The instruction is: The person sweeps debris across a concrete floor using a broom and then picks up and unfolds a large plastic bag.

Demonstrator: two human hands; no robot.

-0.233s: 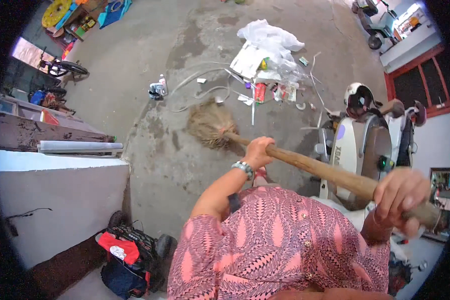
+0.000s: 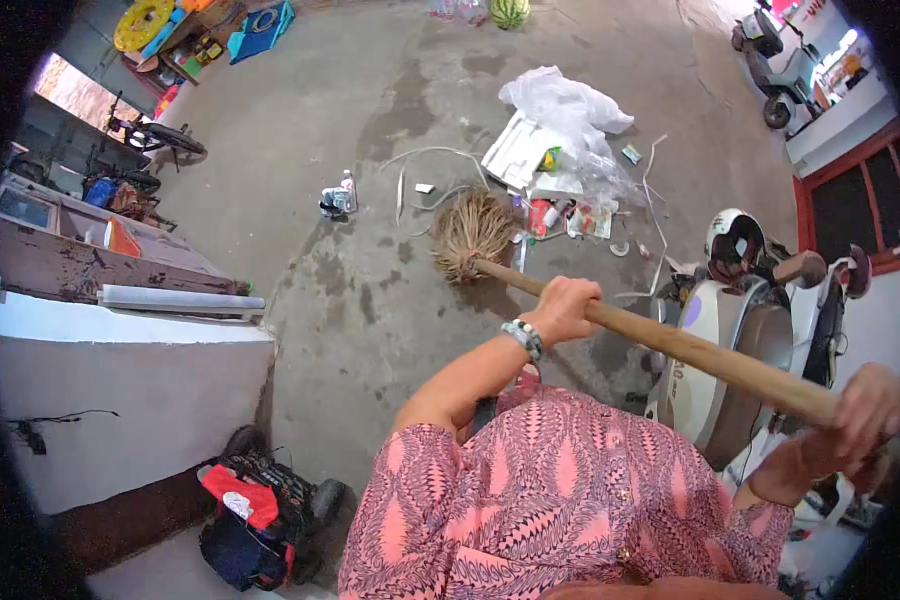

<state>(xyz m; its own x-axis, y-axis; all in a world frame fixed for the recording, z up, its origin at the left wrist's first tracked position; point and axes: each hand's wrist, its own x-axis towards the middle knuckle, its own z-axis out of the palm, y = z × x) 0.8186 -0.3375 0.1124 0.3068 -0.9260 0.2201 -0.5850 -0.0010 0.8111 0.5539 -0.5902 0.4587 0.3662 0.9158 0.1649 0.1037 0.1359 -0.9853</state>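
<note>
Two hands grip one broom [image 2: 570, 290] in the head view: the left hand [image 2: 562, 308] is wrapped around the wooden handle partway down, fingers curled fully about it, while the right hand [image 2: 870, 410] clasps the upper end near the picture's right edge (slightly blurred there). The straw head rests on the concrete floor [image 2: 370, 260], touching a litter pile [image 2: 570, 190] of white plastic bags, cardboard and wrappers. A parked scooter [image 2: 740, 350] stands just beside the handle, and a white ledge [image 2: 120, 330] lies to the left.
</note>
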